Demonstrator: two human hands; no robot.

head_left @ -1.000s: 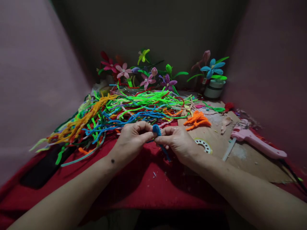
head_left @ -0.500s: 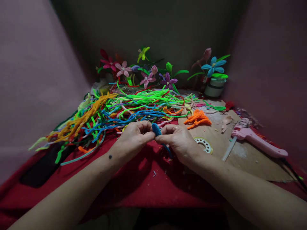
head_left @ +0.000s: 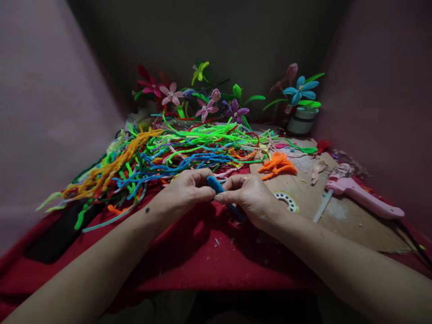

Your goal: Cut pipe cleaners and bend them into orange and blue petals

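Observation:
A blue pipe cleaner [head_left: 214, 183], folded into a narrow loop, is pinched between my two hands above the red cloth. My left hand [head_left: 189, 186] grips its upper left side between thumb and forefinger. With thumb and fingers closed, my right hand [head_left: 249, 195] holds it lower down, and the blue tail pokes out beneath the palm. The fingers partly cover the piece. Just beyond my hands lies a heap of loose pipe cleaners [head_left: 199, 139] in green, blue, orange, red and other colours.
A pink glue gun [head_left: 364, 193] lies on a brown board [head_left: 351, 231] at the right, near a white spool [head_left: 286, 201] and an orange pipe cleaner bundle [head_left: 278, 165]. Pipe cleaner flowers [head_left: 172, 93] stand behind. A dark flat object [head_left: 60, 236] rests at the left.
The blue loop has tilted further to the left between my fingers. Both hands keep their pinch and have barely shifted; the whole view has moved slightly.

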